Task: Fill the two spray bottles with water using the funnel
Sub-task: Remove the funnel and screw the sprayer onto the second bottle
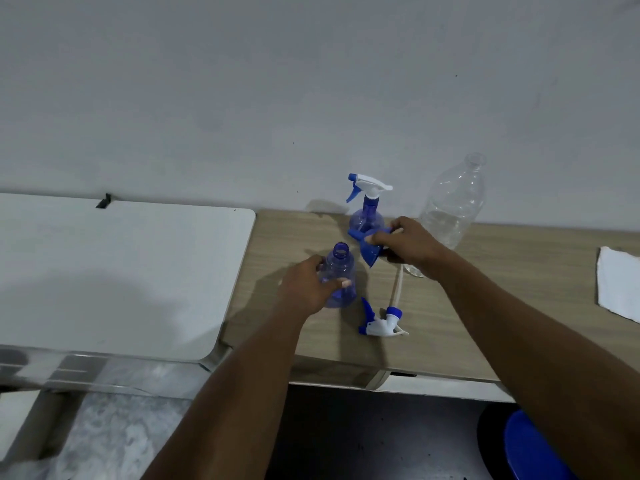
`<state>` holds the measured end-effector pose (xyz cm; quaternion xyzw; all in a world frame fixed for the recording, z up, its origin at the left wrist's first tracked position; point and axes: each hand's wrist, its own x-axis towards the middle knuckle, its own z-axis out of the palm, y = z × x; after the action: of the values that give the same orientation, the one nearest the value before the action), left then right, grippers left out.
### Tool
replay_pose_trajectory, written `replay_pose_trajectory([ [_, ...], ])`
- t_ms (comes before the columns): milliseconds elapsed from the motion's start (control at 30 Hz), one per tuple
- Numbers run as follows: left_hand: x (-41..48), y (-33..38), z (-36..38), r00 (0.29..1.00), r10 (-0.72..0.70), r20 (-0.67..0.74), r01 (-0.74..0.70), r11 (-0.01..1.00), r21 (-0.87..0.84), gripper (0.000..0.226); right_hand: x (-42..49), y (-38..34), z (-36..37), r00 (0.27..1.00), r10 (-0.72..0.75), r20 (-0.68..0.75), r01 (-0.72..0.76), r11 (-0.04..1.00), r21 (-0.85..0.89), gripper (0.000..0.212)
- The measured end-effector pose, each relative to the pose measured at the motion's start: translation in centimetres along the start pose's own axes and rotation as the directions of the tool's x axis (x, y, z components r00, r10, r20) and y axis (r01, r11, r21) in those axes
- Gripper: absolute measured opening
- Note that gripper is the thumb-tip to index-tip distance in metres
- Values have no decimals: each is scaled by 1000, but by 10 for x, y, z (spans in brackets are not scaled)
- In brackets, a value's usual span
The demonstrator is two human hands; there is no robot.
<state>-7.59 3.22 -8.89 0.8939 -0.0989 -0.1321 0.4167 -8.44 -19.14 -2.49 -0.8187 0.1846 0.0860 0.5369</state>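
Observation:
My left hand [306, 284] grips an uncapped blue spray bottle [341, 268] standing upright on the wooden table [502, 289]. My right hand [410, 242] holds a blue funnel [369, 249] tilted in the air, just right of and slightly behind that bottle's mouth. Behind the funnel stands a second blue spray bottle [367, 216] with its white and blue trigger head on. A loose trigger head [381, 323] with its white dip tube lies on the table in front of my right hand. A large clear plastic bottle [450, 209] with some water stands uncapped near the wall.
A white cloth [618, 285] lies at the table's right edge. A white tabletop [114, 271] adjoins the wooden one on the left. A blue stool [530, 448] sits on the floor under the table's front edge. A wall rises directly behind the table.

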Motion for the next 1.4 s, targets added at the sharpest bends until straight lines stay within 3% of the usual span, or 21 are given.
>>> replay_pose_trajectory([
  [167,-2,1,2,999,10,-34,-11,999,-37,54,7,55,43,959,-55,-278,7,985,-171,51],
  [300,-1,0,3,1000,2,-30,-3,999,-37,57,12,84,59,948,-106,-300,-19,922,-386,59],
  [467,-2,-1,2,1000,12,-27,-13,998,-61,54,12,101,59,957,-156,-246,-72,690,-720,64],
  [633,-5,0,5,999,2,-36,-5,996,-91,53,-1,99,49,945,-268,-188,45,675,-736,62],
  [767,-7,0,5,999,0,-34,-3,995,-96,54,-32,108,42,889,-451,82,332,512,-792,55],
  [867,-7,-1,6,999,-3,-36,-1,995,-98,51,-50,124,43,882,-408,237,406,401,-821,58],
  [933,-6,-1,6,1000,-7,-29,4,996,-91,51,-53,130,44,893,-362,267,404,384,-831,59],
  [1033,-5,-1,6,1000,-9,-17,8,997,-80,55,-55,126,44,889,-357,288,417,366,-832,44],
  [1133,-7,-1,6,1000,-3,-29,1,997,-75,52,-56,114,37,834,-480,274,466,345,-815,35],
  [1267,-5,-3,6,999,7,-49,-9,999,-50,56,-55,72,19,687,-718,114,471,320,-822,27],
  [1400,-4,-2,4,1000,-6,-15,6,999,-36,55,-49,-3,-7,610,-792,-24,430,357,-829,29],
])
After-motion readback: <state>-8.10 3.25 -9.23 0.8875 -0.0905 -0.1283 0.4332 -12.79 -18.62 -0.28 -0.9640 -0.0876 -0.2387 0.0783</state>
